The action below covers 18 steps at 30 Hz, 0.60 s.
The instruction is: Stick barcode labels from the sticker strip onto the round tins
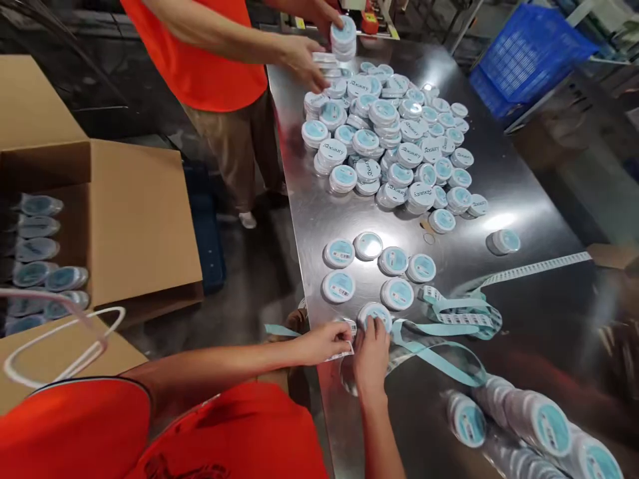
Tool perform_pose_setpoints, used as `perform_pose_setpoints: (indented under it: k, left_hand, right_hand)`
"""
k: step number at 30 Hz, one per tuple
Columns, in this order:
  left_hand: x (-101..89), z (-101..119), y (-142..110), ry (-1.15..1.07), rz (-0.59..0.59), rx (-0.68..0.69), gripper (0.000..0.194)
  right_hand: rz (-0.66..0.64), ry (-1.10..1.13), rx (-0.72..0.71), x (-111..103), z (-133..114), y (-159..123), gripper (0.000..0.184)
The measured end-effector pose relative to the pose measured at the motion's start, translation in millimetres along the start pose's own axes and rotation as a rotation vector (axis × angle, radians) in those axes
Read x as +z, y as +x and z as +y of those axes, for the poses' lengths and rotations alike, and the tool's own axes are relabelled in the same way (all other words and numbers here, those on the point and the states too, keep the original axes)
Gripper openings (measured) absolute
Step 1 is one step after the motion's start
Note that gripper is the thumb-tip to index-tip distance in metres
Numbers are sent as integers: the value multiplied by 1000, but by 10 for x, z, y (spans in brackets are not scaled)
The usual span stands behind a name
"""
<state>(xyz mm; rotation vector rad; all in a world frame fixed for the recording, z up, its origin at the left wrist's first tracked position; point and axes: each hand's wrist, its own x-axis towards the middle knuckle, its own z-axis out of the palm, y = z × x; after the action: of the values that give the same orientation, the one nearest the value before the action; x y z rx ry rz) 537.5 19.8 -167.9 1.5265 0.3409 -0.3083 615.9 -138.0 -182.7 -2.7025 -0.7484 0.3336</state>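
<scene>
The fingers of your left hand (pixel 327 342) are pinching the end of a label strip (pixel 340 350), just beside the table's near left edge, while the fingertips of your right hand (pixel 372 352) are pressing down on the lid of a round container (pixel 374 315); whether they are also gripping its sides, you cannot tell from here. That container is lying flat on the metal table (pixel 459 249), directly in front of your hands. Just beyond it, six more round containers (pixel 339 286) are lying flat and spaced slightly apart, most of them showing small labels on pale blue tops. To the right of your hands, a pale blue backing ribbon (pixel 449 366) is looping loosely over the metal, and a coil of labels (pixel 464 319) is trailing a straight length towards the far right. Nearer you on that side, long stacks of containers (pixel 536 419) are lying on their sides. Further up, a large pile of containers (pixel 384 133) is covering much of the surface, and another person's hands (pixel 304 63) are holding stacks at its far left. Off to your left, an open cardboard box (pixel 142 219) is holding wrapped stacks (pixel 42 249), and a blue basket (pixel 529 56) is standing past the table's far right side.
</scene>
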Motion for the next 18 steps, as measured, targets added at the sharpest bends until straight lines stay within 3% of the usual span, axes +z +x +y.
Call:
perform_pose_setpoints:
  k: [7, 11, 13, 14, 18]
  left_hand:
    - [-95, -18, -27, 13, 5, -9, 9]
    - [-69, -134, -74, -11, -10, 14, 19]
    - [-71, -335, 8, 7, 11, -25, 30]
    - [-75, -456, 83, 21, 10, -29, 37]
    - [-109, -800, 337, 99, -125, 32, 58]
  right_hand:
    - [-116, -127, -160, -348, 101, 365, 56]
    - [-137, -201, 174, -540, -81, 348, 68]
    - [-174, -125, 207, -513, -143, 344, 73]
    - [-126, -75, 227, -476, -139, 363, 72]
    - [-13, -36, 342, -432, -54, 470, 71]
